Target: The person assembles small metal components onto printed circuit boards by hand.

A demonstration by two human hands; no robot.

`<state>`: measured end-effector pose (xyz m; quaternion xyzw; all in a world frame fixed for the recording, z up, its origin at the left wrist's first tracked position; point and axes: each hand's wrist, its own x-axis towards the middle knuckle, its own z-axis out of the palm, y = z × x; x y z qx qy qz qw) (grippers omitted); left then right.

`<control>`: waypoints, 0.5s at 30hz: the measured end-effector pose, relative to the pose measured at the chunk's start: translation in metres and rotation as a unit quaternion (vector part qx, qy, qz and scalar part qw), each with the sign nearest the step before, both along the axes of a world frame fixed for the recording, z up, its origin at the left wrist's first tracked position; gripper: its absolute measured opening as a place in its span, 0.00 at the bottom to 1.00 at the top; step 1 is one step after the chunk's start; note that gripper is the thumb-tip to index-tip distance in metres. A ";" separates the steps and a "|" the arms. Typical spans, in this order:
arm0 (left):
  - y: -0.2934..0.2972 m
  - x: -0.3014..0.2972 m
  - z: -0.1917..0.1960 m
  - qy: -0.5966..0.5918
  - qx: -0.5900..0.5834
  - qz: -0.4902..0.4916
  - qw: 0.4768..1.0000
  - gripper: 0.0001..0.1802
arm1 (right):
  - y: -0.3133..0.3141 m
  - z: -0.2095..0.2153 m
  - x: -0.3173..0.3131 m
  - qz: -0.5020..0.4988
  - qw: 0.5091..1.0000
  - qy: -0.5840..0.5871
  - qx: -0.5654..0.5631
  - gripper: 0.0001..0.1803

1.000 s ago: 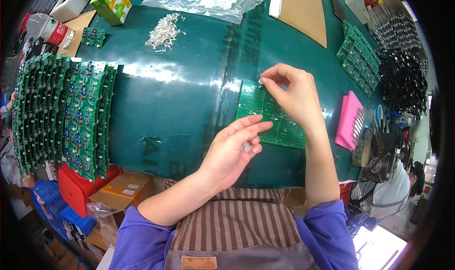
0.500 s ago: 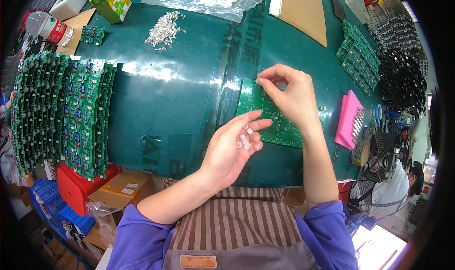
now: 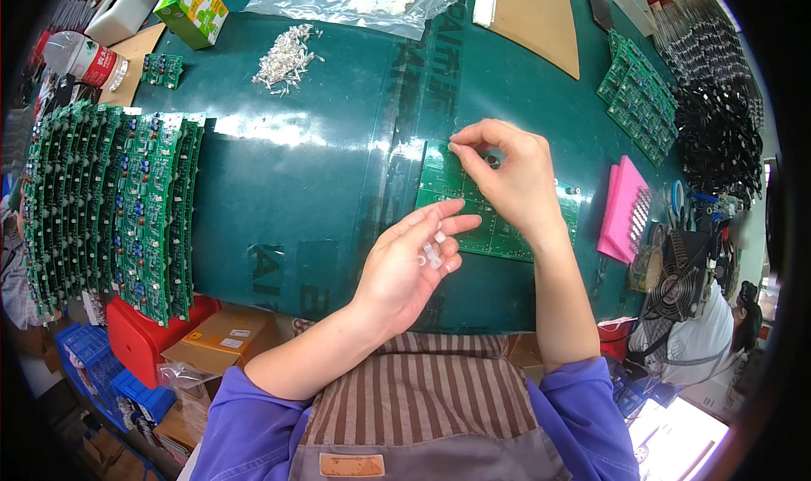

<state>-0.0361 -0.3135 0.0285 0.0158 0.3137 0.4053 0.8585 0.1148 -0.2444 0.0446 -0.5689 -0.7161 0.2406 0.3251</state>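
A green circuit board (image 3: 493, 233) lies on the bench under and beyond my hands. Several small white plastic connectors (image 3: 434, 253) rest in my left hand (image 3: 404, 257), which is palm up with its fingers curled round them over the board's near left part. My right hand (image 3: 511, 170) is at the board's far left corner, thumb and forefinger pinched together. The small white connector between those fingertips is mostly hidden by them now. Part of the board's middle is covered by the right hand. A small round component (image 3: 574, 191) stands at the board's right side.
Stacked circuit boards (image 3: 156, 215) stand at the left, others (image 3: 639, 101) at the right. A pile of small whitish parts (image 3: 287, 60) and a clear plastic bag (image 3: 359, 12) lie at the back. Pink foam (image 3: 619, 215) sits right of my board.
My right hand has shifted slightly left and toward me, its fingertips now lower at the board's corner. The white piece seen there before is covered. The left hand barely moved.
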 end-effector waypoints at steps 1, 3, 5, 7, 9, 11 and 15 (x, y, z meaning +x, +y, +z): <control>0.000 0.000 -0.001 -0.008 0.000 -0.002 1.000 0.19 | 0.001 0.001 0.000 0.007 1.000 -0.001 -0.001 0.03; 0.000 0.000 0.001 -0.003 -0.005 0.002 1.000 0.19 | 0.002 0.004 0.000 0.015 1.000 -0.001 -0.002 0.03; 0.000 0.000 0.002 0.001 -0.009 0.005 1.000 0.19 | 0.004 0.006 -0.001 0.017 0.999 -0.003 -0.031 0.03; -0.001 -0.001 0.001 0.006 -0.012 -0.002 1.000 0.19 | 0.005 0.003 -0.001 0.020 0.999 -0.002 -0.027 0.03; -0.001 -0.003 0.000 0.007 -0.004 -0.009 1.000 0.18 | 0.004 0.000 -0.001 0.026 0.999 -0.001 -0.023 0.03; -0.002 -0.004 0.000 0.009 0.002 -0.015 1.000 0.18 | 0.002 -0.002 -0.002 0.002 1.000 0.017 -0.011 0.03; -0.002 -0.004 0.001 0.019 0.000 -0.010 1.000 0.18 | 0.000 -0.003 -0.003 0.002 1.000 0.020 -0.007 0.04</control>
